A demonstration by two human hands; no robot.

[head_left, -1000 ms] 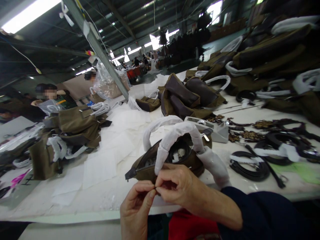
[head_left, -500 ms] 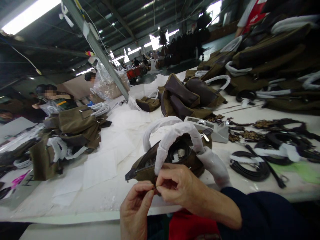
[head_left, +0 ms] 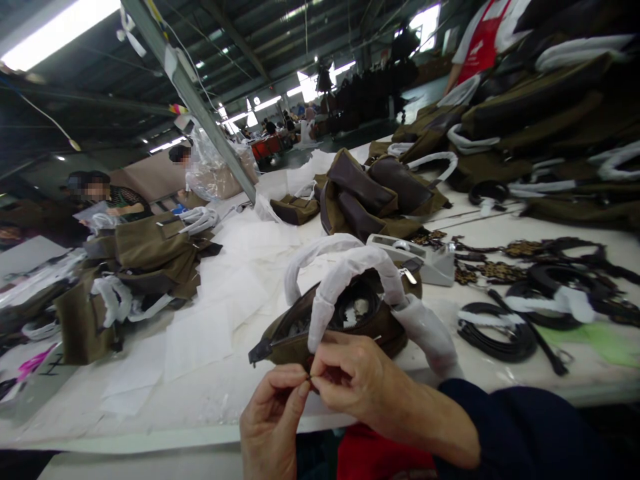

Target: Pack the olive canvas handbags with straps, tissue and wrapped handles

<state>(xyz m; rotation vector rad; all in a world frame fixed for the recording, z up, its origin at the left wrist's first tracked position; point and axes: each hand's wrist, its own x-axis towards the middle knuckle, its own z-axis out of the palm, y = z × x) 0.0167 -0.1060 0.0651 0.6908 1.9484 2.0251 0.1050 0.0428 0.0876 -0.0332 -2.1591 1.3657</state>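
Item (head_left: 309, 377), too small to identify, is pinched between left hand (head_left: 273, 420) and right hand (head_left: 355, 377), both clenched, at brown bag (head_left: 287, 350) edge.

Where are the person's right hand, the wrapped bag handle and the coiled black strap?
Right hand (head_left: 353, 380), head view, on the back of the hand.
Wrapped bag handle (head_left: 353, 261), head view, on the white wrapping at the top of the arch.
Coiled black strap (head_left: 493, 353), head view, on the coil's near edge.

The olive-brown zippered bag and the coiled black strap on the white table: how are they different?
The olive-brown zippered bag is a rounded, open-mouthed body, but the coiled black strap is a thin, flat loop. The bag sits at the person's right hand; the strap lies apart, further right. Both carry white wrapping.
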